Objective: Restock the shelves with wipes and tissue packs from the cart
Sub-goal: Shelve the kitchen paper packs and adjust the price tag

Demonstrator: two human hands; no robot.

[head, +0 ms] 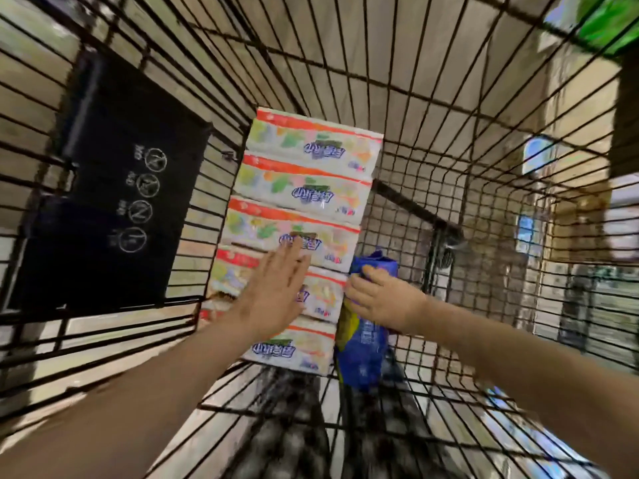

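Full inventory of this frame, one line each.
wire cart: one, black, surrounds the whole view
tissue packs: at least five, white with orange stripes, stacked in a row at cart centre
blue pack: one, blue with yellow, right of the tissue packs
black panel: one, black with white circled symbols, cart's left wall
green item: one, green, blurred, outside cart top right
left hand: one, flat with straight fingers on the tissue packs
right hand: one, fingers curled over the blue pack's top
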